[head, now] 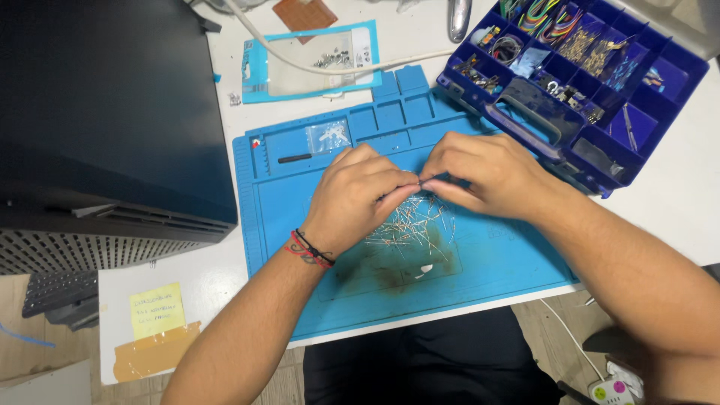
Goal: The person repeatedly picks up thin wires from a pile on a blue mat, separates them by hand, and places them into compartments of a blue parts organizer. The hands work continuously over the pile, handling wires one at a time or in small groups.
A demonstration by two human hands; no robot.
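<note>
My left hand (358,193) and my right hand (480,171) meet fingertip to fingertip over a blue work mat (495,262). Between the pinched fingers of both hands is a small thin wire-legged component (424,180); I cannot make out its body. Just below the hands lies a loose pile of several thin metal-legged components (414,225) spread on the mat. A red and black string bracelet (307,250) circles my left wrist.
A blue compartment box (577,75) with small parts and coloured wires stands open at the back right. A black computer case (105,112) fills the left. On the mat's top trays are a small clear bag (328,136) and a black tool (294,158). A white cable (330,69) crosses a blue packet (307,60).
</note>
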